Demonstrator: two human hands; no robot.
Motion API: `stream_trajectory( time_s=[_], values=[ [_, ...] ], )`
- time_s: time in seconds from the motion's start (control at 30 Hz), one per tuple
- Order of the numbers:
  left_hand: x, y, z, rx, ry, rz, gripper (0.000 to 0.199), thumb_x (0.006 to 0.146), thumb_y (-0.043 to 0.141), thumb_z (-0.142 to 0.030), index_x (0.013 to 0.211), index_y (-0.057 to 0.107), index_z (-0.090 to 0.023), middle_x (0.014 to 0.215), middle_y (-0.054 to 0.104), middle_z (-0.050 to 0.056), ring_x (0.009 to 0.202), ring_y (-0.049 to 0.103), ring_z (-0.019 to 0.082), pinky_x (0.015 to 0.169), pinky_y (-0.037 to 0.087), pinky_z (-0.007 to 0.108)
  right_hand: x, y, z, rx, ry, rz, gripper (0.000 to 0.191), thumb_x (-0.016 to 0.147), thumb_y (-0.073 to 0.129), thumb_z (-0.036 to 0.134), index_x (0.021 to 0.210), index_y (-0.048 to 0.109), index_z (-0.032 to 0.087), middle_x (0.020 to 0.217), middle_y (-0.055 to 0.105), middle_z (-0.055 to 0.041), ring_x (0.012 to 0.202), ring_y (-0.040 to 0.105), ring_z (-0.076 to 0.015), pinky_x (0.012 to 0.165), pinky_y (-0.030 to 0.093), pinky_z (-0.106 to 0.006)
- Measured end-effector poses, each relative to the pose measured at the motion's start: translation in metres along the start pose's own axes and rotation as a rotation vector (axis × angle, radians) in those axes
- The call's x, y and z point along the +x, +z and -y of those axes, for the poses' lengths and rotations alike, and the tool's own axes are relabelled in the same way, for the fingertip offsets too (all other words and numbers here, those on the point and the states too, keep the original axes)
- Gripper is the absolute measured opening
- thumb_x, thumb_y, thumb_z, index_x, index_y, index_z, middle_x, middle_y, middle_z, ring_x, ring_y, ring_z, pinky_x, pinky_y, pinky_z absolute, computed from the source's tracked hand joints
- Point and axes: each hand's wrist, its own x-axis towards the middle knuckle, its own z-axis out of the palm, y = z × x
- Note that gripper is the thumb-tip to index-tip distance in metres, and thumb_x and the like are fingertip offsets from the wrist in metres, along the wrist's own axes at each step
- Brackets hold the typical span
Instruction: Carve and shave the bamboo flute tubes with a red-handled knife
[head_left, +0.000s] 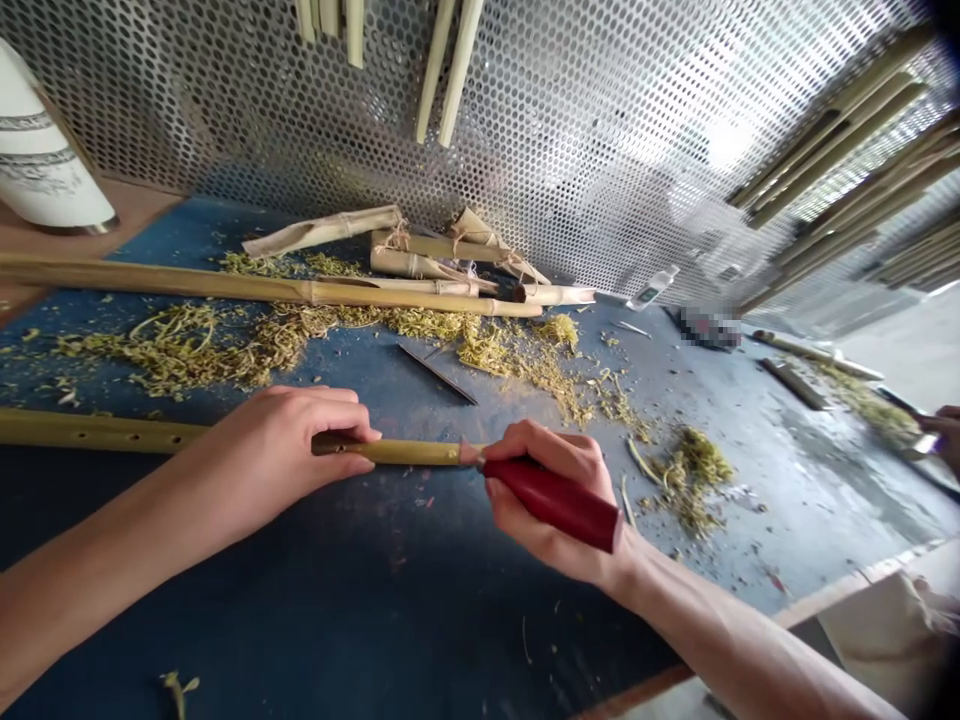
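A slim bamboo flute [420,453] with several finger holes lies across the near part of the blue tabletop. My left hand [300,435] is closed round it, thumb in front and fingers over the top. My right hand [551,490] grips a carving knife by its dark red handle [559,500]. The knife's short blade [470,453] touches the flute near its right end. The right fingertips partly cover that end and the blade's base. Just beyond the flute, between my hands, a thin dark metal strip [436,373] rests on the table.
A long bamboo pole [187,280] and cut bamboo pieces [330,230] lie at the back among curly shavings [202,345]. A perforated metal screen [585,130] stands behind. There is a white flask [45,150] at left, a small bottle [654,288], and another person's hand [946,440] at far right.
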Motion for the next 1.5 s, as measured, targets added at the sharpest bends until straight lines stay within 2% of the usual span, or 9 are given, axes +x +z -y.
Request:
stream_trajectory(
  time_s=[0.13, 0.27, 0.5, 0.67, 0.8, 0.97, 1.1, 1.3, 1.5],
  values=[
    [0.0, -0.004, -0.005, 0.009, -0.004, 0.015, 0.027, 0.094, 0.067, -0.053, 0.084, 0.081, -0.032, 0.085, 0.078, -0.002, 0.079, 0.075, 0.023, 0.072, 0.047, 0.032, -0.001, 0.002, -0.002, 0.008, 0.005, 0.081, 0.027, 0.087, 0.087, 0.023, 0.106, 0.071, 0.034, 0.079, 0.072, 0.0064, 0.058, 0.064, -0.0165, 0.057, 0.052, -0.032],
    [0.001, -0.005, -0.005, 0.015, -0.012, 0.025, 0.028, 0.094, 0.068, -0.055, 0.086, 0.081, -0.031, 0.089, 0.08, -0.001, 0.082, 0.076, 0.025, 0.074, 0.048, 0.032, -0.004, -0.001, 0.0, -0.012, 0.017, 0.02, 0.02, 0.09, 0.083, 0.023, 0.097, 0.066, 0.032, 0.071, 0.062, 0.0065, 0.052, 0.054, -0.0161, 0.054, 0.046, -0.034],
    [0.0, -0.006, -0.005, 0.015, -0.018, 0.037, 0.029, 0.096, 0.068, -0.055, 0.087, 0.08, -0.031, 0.09, 0.08, -0.002, 0.083, 0.076, 0.023, 0.074, 0.048, 0.031, -0.003, 0.001, -0.003, 0.04, -0.02, 0.074, 0.02, 0.092, 0.084, 0.023, 0.106, 0.071, 0.031, 0.081, 0.07, 0.004, 0.058, 0.059, -0.0162, 0.056, 0.048, -0.034],
    [-0.002, -0.005, -0.005, 0.022, -0.014, 0.03, 0.027, 0.096, 0.069, -0.053, 0.087, 0.08, -0.03, 0.091, 0.08, -0.001, 0.083, 0.076, 0.023, 0.074, 0.047, 0.031, -0.002, -0.004, -0.005, 0.017, 0.027, -0.037, 0.015, 0.095, 0.082, 0.021, 0.1, 0.071, 0.031, 0.073, 0.067, 0.006, 0.053, 0.054, -0.0148, 0.053, 0.046, -0.034],
    [-0.001, -0.005, -0.003, 0.026, -0.008, 0.03, 0.027, 0.096, 0.067, -0.054, 0.088, 0.08, -0.03, 0.089, 0.08, -0.001, 0.081, 0.075, 0.024, 0.074, 0.048, 0.032, 0.0, -0.004, -0.003, 0.056, -0.011, 0.086, 0.021, 0.093, 0.085, 0.025, 0.109, 0.074, 0.031, 0.084, 0.075, 0.0032, 0.058, 0.062, -0.0166, 0.057, 0.051, -0.034],
    [0.0, -0.005, -0.004, 0.034, -0.001, 0.036, 0.027, 0.097, 0.069, -0.053, 0.088, 0.08, -0.03, 0.09, 0.081, -0.001, 0.082, 0.076, 0.024, 0.074, 0.048, 0.032, 0.002, -0.003, -0.004, 0.017, 0.019, -0.025, 0.015, 0.092, 0.082, 0.022, 0.099, 0.071, 0.03, 0.074, 0.07, 0.0054, 0.054, 0.06, -0.0148, 0.056, 0.048, -0.031],
    [0.0, -0.006, -0.005, 0.027, -0.004, 0.039, 0.028, 0.098, 0.068, -0.054, 0.088, 0.08, -0.031, 0.089, 0.08, -0.002, 0.082, 0.077, 0.023, 0.074, 0.048, 0.032, 0.005, -0.008, -0.002, 0.048, -0.053, 0.12, 0.021, 0.088, 0.082, 0.021, 0.106, 0.074, 0.029, 0.083, 0.076, 0.0024, 0.058, 0.063, -0.0148, 0.055, 0.049, -0.029],
    [-0.004, -0.005, 0.001, 0.021, -0.011, 0.038, 0.022, 0.097, 0.071, -0.052, 0.093, 0.082, -0.033, 0.094, 0.082, -0.002, 0.085, 0.078, 0.024, 0.074, 0.051, 0.031, 0.009, -0.023, -0.006, -0.044, 0.073, -0.099, 0.013, 0.091, 0.079, 0.019, 0.088, 0.071, 0.028, 0.069, 0.072, 0.0059, 0.053, 0.062, -0.0137, 0.053, 0.048, -0.028],
    [0.0, -0.011, -0.012, 0.001, -0.033, 0.047, 0.031, 0.095, 0.067, -0.058, 0.081, 0.079, -0.033, 0.085, 0.08, -0.001, 0.076, 0.075, 0.025, 0.067, 0.051, 0.032, 0.007, -0.011, -0.006, 0.081, -0.007, 0.179, 0.029, 0.091, 0.087, 0.025, 0.116, 0.077, 0.034, 0.096, 0.084, 0.0001, 0.069, 0.074, -0.0207, 0.061, 0.059, -0.034]
  ],
)
